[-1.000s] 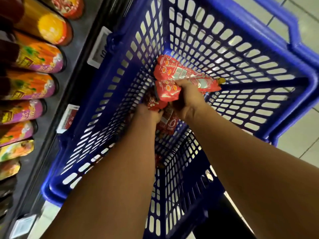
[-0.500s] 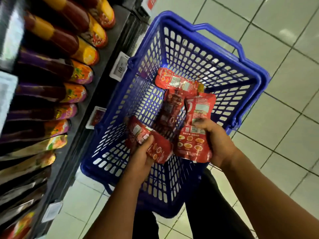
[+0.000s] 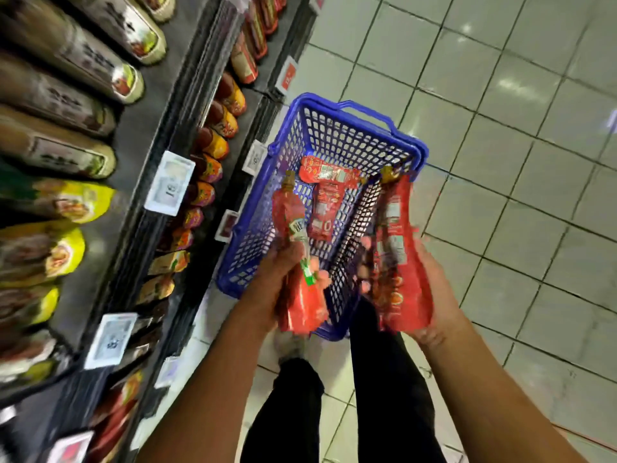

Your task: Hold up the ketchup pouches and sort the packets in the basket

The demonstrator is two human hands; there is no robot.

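Glossy red foil-like pouches [image 3: 399,262], a perforated blue plastic basket [image 3: 337,142], and smooth, shiny pale floor tiles [image 3: 500,162].

Pale tiled floor [image 3: 500,128] with glare; dark shop shelves [image 3: 147,135] at left, white price tags [image 3: 169,187]

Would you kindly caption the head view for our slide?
Both hands, left and right, hold red sauce pouches above a blue basket.

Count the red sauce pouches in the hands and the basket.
4: one in the left hand, one in the right hand, two lying in the blue basket. Blur may hide more.
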